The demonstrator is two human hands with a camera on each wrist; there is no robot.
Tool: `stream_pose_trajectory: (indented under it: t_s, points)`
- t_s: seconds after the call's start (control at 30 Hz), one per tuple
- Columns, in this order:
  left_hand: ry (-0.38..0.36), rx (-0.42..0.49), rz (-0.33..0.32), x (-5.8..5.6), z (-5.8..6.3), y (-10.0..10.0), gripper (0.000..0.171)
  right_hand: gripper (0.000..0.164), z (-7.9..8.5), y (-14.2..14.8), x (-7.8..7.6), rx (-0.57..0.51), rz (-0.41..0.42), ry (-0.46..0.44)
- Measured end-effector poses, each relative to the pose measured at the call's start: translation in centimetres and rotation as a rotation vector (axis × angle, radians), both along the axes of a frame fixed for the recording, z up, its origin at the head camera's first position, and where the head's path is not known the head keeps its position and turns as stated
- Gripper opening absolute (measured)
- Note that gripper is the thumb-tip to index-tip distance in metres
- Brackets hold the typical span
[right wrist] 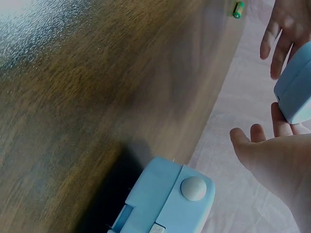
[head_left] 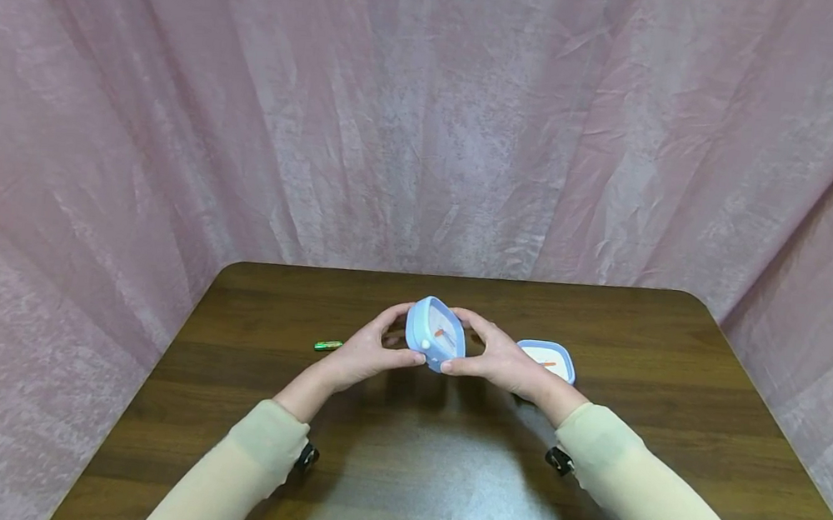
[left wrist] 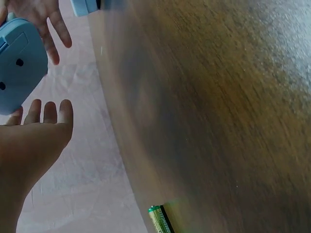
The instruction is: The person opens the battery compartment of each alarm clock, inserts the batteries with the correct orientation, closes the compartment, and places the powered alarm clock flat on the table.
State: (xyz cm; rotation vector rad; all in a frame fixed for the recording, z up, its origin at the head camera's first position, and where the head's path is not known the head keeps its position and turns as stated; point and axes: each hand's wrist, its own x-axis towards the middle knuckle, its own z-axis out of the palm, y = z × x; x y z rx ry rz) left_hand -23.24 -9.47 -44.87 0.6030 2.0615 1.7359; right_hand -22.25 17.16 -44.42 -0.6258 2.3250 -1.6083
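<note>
Left hand (head_left: 366, 351) and right hand (head_left: 508, 363) grip a blue alarm clock (head_left: 437, 334) between thumbs and fingers, raised above the table (head_left: 642, 340); sleeved forearms (head_left: 239, 465) extend from eight and four o'clock.

No word, brand or number can be read with certainty. The closest thing to a text stands on the green battery (left wrist: 161, 219), just to the left of the left hand (head_left: 362, 354): small lettering runs along its side, too tiny and blurred to make out. On the pale faces of the held clock (head_left: 436, 334), between both hands, and the second clock (head_left: 547, 360), near the right hand (head_left: 508, 363), any markings are illegible.
</note>
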Motion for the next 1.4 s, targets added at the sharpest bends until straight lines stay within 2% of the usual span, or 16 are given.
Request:
stream_pose_trajectory:
  t_s: [0.27, 0.47, 0.6, 0.83, 1.0, 1.2, 1.4]
  points:
    - [0.023, -0.005, 0.009, -0.1, 0.1, 0.1, 0.080, 0.082, 0.0, -0.1, 0.2, -0.011, 0.017, -0.015]
    - [0.051, -0.013, 0.015, -0.1, 0.3, 0.2, 0.079, 0.085, -0.2, -0.1, 0.2, 0.025, 0.004, -0.003]
    - [0.083, -0.035, 0.024, -0.1, 0.4, 0.3, 0.080, 0.093, -0.2, 0.0, 0.2, 0.057, 0.000, 0.008]
    - [0.169, -0.127, 0.050, -0.2, 0.7, 0.3, 0.080, 0.105, 0.3, 0.2, 0.3, 0.145, -0.011, 0.074]
    - [0.244, -0.205, 0.035, -0.4, 0.7, 0.3, 0.080, 0.108, 0.8, 0.5, 0.4, 0.193, -0.015, 0.143]
    - [0.265, -0.242, 0.001, -0.5, 0.9, 0.4, 0.085, 0.110, 1.5, 0.5, 0.5, 0.238, 0.007, 0.172]
    - [0.297, -0.300, -0.018, -0.4, 1.1, 0.5, 0.087, 0.112, 2.5, 0.3, 0.5, 0.345, 0.022, 0.230]
